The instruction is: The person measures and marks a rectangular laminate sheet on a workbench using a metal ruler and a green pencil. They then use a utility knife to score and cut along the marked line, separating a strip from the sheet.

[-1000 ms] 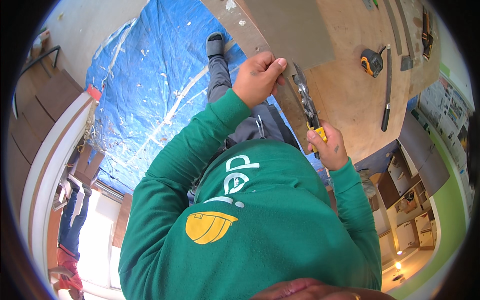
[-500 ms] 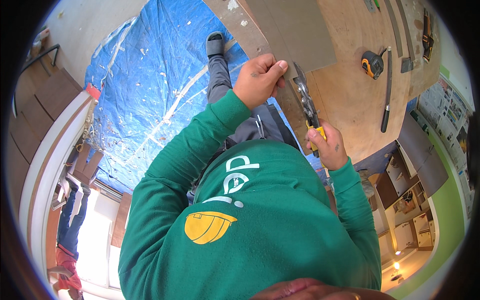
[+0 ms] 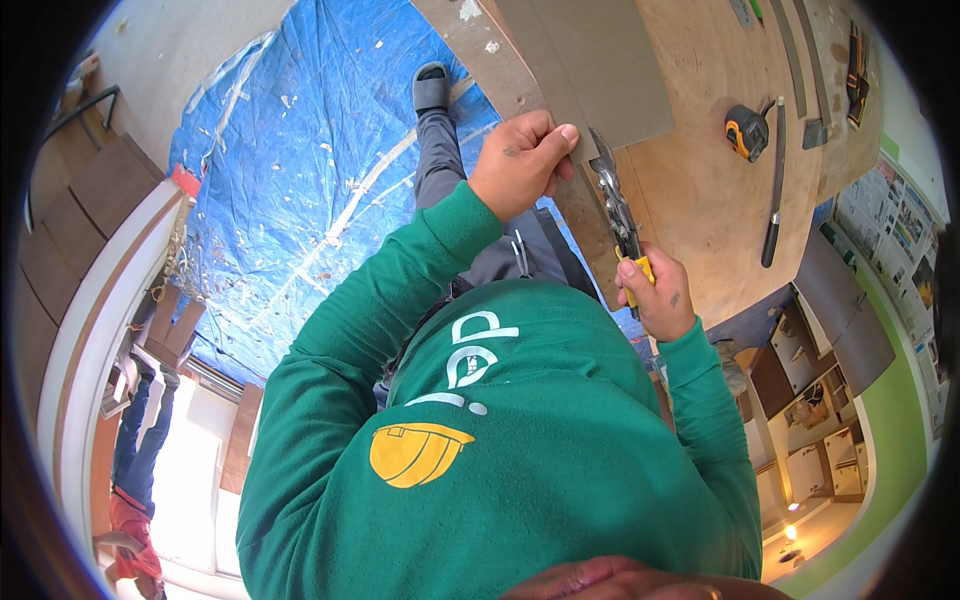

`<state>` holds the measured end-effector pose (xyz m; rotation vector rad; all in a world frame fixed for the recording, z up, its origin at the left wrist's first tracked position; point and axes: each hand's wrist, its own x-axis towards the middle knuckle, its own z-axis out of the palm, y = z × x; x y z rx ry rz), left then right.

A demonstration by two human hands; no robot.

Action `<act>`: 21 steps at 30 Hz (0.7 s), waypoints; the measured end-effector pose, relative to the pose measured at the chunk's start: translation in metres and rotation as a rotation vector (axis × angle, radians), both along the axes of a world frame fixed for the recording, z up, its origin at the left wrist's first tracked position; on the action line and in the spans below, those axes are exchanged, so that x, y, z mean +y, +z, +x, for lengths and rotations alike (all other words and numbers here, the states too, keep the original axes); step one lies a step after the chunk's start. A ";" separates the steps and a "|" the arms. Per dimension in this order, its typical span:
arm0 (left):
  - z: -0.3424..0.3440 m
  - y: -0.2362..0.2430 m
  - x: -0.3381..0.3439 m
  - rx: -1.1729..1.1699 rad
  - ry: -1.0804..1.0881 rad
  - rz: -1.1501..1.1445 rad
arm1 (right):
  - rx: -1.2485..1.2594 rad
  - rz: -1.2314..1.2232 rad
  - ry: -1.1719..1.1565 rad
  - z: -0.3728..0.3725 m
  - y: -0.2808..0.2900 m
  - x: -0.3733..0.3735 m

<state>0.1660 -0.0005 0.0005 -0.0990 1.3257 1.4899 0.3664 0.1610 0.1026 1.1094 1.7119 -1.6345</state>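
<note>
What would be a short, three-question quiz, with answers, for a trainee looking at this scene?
1. Which hand holds the yellow-handled snips?
2. Where does the tape measure lie?
a) on the blue floor covering
b) on the wooden board
c) on the newspaper
3. True or false: the tip of the yellow-handled snips is at the edge of the grey sheet.

Key:
1. The right hand.
2. b
3. True

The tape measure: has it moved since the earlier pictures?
No, the tape measure hasn't visibly shifted: it lies just left of the black-handled tool on the table, as before.
</note>
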 end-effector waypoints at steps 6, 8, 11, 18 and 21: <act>0.001 0.003 0.001 -0.010 -0.003 -0.006 | 0.048 -0.036 0.002 -0.005 0.001 -0.002; 0.000 0.004 0.000 -0.012 -0.002 -0.001 | 0.043 -0.036 0.010 -0.005 0.000 -0.001; 0.000 0.002 -0.001 -0.019 -0.035 0.003 | 0.030 -0.044 0.010 -0.009 0.003 0.001; 0.001 0.000 -0.001 -0.011 -0.037 0.018 | 0.001 -0.025 -0.001 -0.002 0.000 0.002; -0.002 0.000 -0.001 0.010 -0.026 0.009 | -0.004 -0.011 0.007 -0.004 0.001 0.003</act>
